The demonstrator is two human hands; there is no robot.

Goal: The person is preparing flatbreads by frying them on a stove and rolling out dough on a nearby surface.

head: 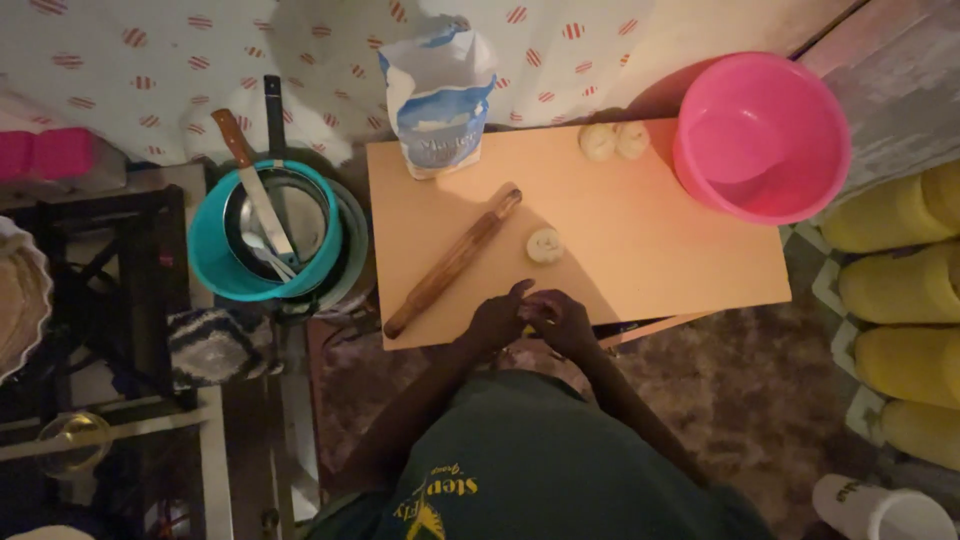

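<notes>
Both hands meet at the near edge of an orange board (pixel 640 240). The left hand (pixel 497 318) and the right hand (pixel 563 320) are cupped together, fingertips touching, around a small piece of dough (pixel 527 312) that is mostly hidden between them.

Just beyond the hands, a flattened dough ball (pixel 545 245) lies on the board. A wooden rolling pin (pixel 453 263) rests diagonally to its left. 2 more dough balls (pixel 614 141) sit side by side at the far edge, beside a pink basin (pixel 790 110) on the board's far right corner. A flour bag (pixel 437 98) stands at the far left corner. Left of the board, a teal bowl (pixel 215 262) holds a pan with a knife (pixel 252 183) and a spoon.
</notes>
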